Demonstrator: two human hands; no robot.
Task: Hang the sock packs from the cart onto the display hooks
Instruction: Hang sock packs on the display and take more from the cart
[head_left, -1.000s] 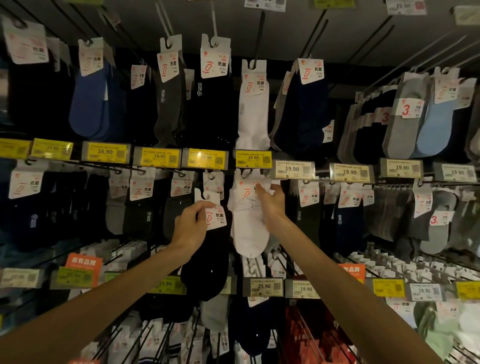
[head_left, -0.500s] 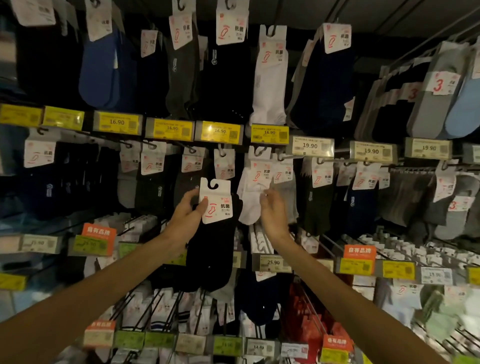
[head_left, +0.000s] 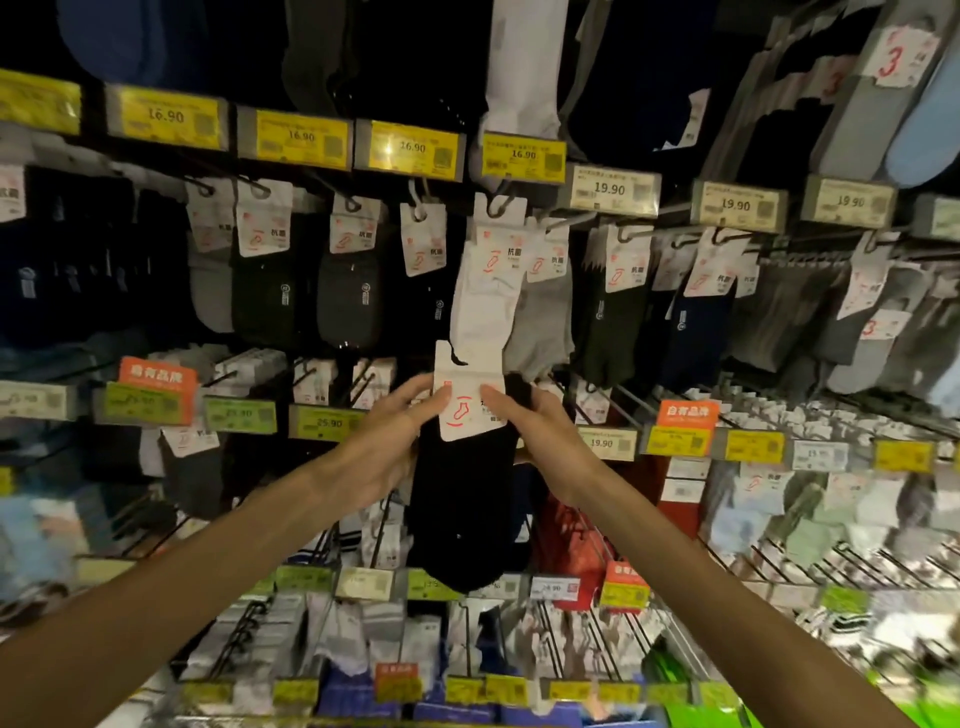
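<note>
The black fabric sock pack (head_left: 465, 512), held before the display just below a hung white sock pack (head_left: 485, 312), is pinched at its white card header (head_left: 467, 415) by left hand (head_left: 387, 441) and right hand (head_left: 543, 436); judged light and limp, so grip the stiffer card beside its hook slot.

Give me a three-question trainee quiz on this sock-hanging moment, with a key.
1. True or false: only the left hand holds the black sock pack.
2. The pack hanging just above its card is: A) white B) red C) green.
3. Fill in: the yellow price tag above that hanging pack reads ____.
Key: 1 false, the right hand pinches it too; 2 A, the white sock pack; 3 16.90.
</note>
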